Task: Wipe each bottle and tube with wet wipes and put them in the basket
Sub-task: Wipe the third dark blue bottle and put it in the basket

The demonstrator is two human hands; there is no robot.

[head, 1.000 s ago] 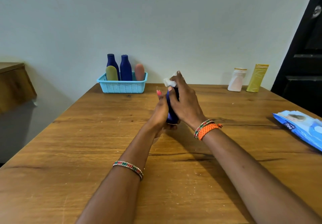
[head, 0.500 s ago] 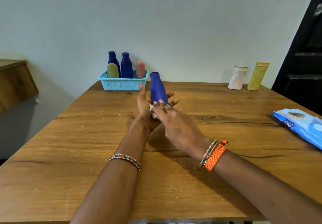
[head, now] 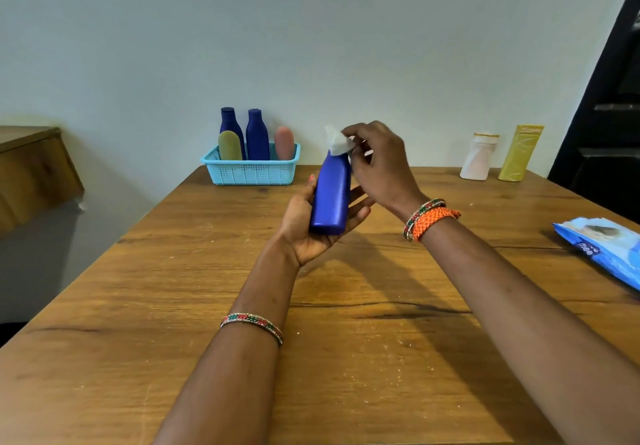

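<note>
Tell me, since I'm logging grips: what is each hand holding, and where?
Left hand cradles the blue bottle round its lower body; right hand pinches the wipe at the bottle's top.

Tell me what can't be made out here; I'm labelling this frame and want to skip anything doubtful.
All in the head view:
- Blue bottle: its cap is covered by the wet wipe pinched in the right hand.
- Left hand: its fingers are partly behind the bottle.
- Basket: its wall hides the bases of the four containers inside.
- Wipes pack: cut off by the right edge.
- White bottle and yellow tube: labels too small to read.
</note>
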